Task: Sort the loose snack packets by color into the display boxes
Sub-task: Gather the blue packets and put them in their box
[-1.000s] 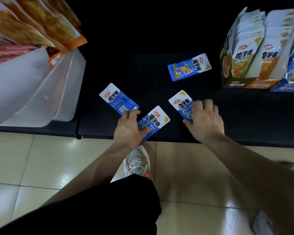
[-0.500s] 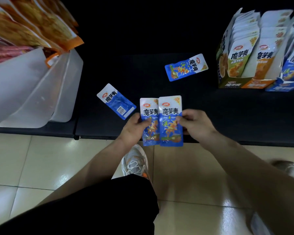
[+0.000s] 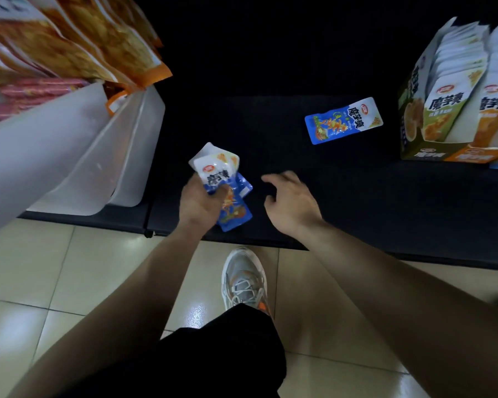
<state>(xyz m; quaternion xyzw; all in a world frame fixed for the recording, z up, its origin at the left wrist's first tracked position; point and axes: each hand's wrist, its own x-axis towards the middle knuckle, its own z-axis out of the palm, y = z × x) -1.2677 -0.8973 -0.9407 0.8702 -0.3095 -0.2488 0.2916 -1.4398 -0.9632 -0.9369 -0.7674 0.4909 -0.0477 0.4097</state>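
Head view. Lower centre of the frame: left hand [image 3: 200, 206] curled round a bundle of blue packets [image 3: 214, 172], thumb across their fronts, white tops fanned up and to the left, blue ends down and to the right; exact count lost in blur. Just right of it, apart from the bundle: right hand [image 3: 292, 203] palm down over the black shelf [image 3: 357, 211], fingers loosely bent and spread, nothing in it. Upper right of centre: lone blue packet [image 3: 344, 120] flat on the shelf, tilted, well apart from both hands. Right edge: display boxes [image 3: 427, 153] on the shelf, green and orange packets upright in rows inside, a sliver of a blue box at the very edge. Upper left: orange bags [image 3: 84, 44] above white bins [image 3: 69, 156]. Bottom: tiled floor [image 3: 69, 268], one shoe [image 3: 245, 280] between the forearms.
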